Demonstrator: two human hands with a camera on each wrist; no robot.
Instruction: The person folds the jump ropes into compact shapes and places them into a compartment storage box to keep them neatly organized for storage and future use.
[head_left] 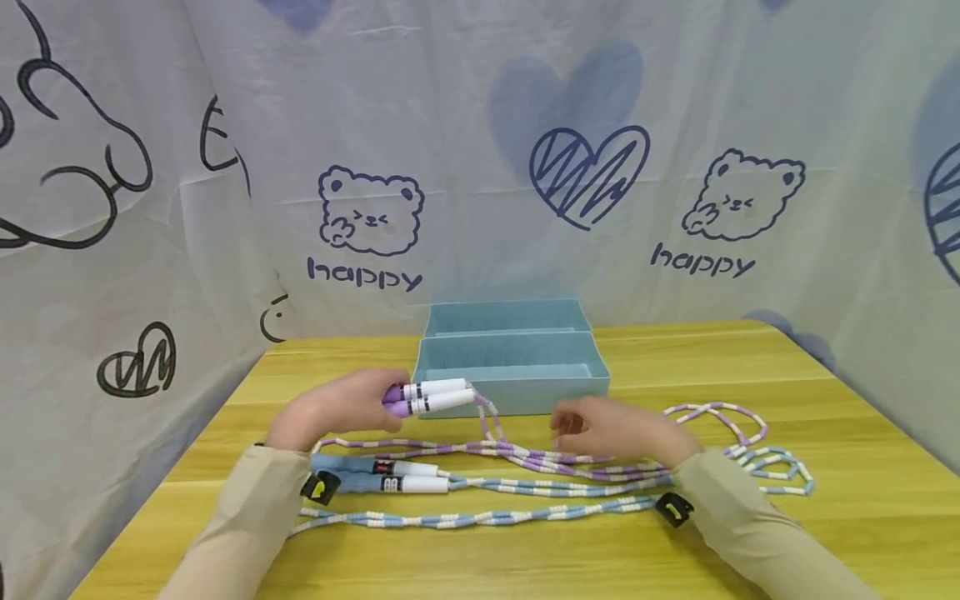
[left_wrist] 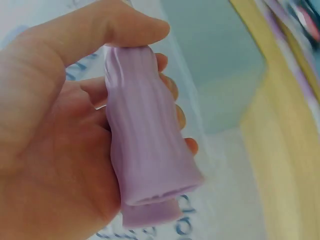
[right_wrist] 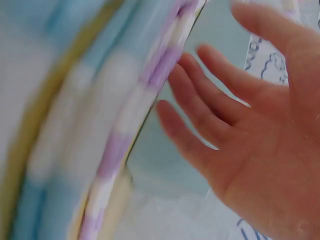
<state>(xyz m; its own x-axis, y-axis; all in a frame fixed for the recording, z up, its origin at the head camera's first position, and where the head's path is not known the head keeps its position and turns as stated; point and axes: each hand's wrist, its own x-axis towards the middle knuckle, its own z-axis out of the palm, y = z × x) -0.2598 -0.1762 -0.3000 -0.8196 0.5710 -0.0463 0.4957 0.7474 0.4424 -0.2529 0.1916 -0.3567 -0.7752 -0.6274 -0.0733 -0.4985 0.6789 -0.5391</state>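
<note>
My left hand [head_left: 341,407] grips the two handles [head_left: 442,402] of a purple-and-white beaded jump rope, raised above the table. In the left wrist view the thumb lies across the purple grips [left_wrist: 142,120], with fingertips showing behind them. The white ends point right, and the purple beaded cord [head_left: 540,463] runs down from them to the table. My right hand [head_left: 611,427] hovers over that cord with nothing in its grasp. Its fingers are loosely bent and spread in the right wrist view, beside the blurred purple and white beads [right_wrist: 115,155].
A blue-and-white beaded jump rope [head_left: 517,517] lies along the front, its two blue handles [head_left: 408,483] under my left forearm. An open light-blue two-part box [head_left: 517,396] stands behind the hands. A printed cloth [head_left: 480,250] hangs at the table's back edge.
</note>
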